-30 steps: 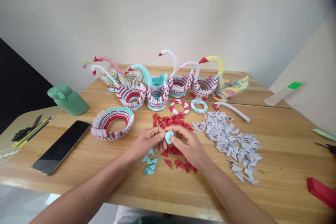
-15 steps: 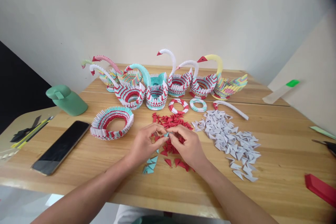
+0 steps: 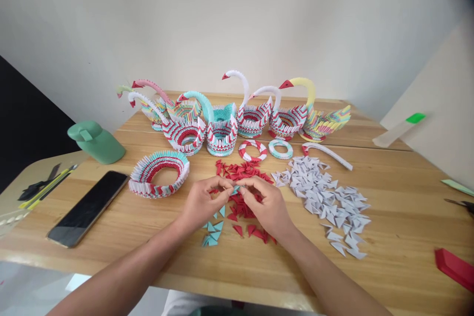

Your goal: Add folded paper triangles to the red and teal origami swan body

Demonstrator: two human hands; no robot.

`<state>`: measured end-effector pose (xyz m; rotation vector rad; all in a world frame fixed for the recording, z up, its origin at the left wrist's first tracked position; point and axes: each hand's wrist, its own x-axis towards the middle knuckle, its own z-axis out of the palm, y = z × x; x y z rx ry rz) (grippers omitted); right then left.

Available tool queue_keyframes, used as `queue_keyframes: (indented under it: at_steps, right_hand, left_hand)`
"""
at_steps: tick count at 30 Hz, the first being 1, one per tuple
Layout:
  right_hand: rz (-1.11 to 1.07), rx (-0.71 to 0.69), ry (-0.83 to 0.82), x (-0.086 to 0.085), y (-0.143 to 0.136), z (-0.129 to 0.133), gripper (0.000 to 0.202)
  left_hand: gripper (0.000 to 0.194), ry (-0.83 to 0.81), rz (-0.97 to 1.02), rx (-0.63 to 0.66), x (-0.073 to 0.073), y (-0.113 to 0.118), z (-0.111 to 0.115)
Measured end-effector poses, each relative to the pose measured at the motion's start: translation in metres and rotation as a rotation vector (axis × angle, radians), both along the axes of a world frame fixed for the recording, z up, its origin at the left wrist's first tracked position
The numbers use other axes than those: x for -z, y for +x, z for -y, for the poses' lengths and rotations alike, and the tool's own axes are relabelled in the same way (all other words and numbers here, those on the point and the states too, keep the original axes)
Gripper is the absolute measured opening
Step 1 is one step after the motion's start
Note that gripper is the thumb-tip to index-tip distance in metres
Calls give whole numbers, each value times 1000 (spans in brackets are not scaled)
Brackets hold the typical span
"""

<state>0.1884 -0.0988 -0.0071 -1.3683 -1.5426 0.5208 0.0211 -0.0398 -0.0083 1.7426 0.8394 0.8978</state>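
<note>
Between my fingertips is a small teal folded paper piece (image 3: 236,189). My left hand (image 3: 207,201) pinches it from one side, and my right hand (image 3: 265,202) grips it from the other. Beneath and behind my hands spreads a pile of red folded paper triangles (image 3: 244,173). Several loose teal triangles (image 3: 213,233) lie just below my left hand. To the right of my right hand is a large heap of white paper triangles (image 3: 326,197). A round basket-like ring of folded paper (image 3: 159,174) rests left of my left hand.
Several paper swans (image 3: 222,128) stand along the back. Before them lie a red-white ring (image 3: 252,150), a teal-white ring (image 3: 280,149) and a white swan neck (image 3: 329,152). A phone (image 3: 88,209) and green bottle (image 3: 97,141) are left; a red object (image 3: 454,269) and scissors (image 3: 462,203) right.
My hands stay together over the red pile, with fingers shifting slightly around the teal piece, which now shows a little more. The whole view has moved a touch.
</note>
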Motion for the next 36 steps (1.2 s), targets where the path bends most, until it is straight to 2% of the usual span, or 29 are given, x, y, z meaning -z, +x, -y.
queue_keyframes:
  at_steps: [15,24,36]
  right_hand:
    - [-149,-56,-86,-3,-1,-1,14]
    - [-212,-75,-168,1,1,-1,17]
    - [-227,-79,-150,-1,-1,-2,14]
  left_hand:
    - [8,94,15,-16,-1,1,3]
    - [9,68,28,-34,-2,1,3]
    - [10,81,16,-33,-4,1,4]
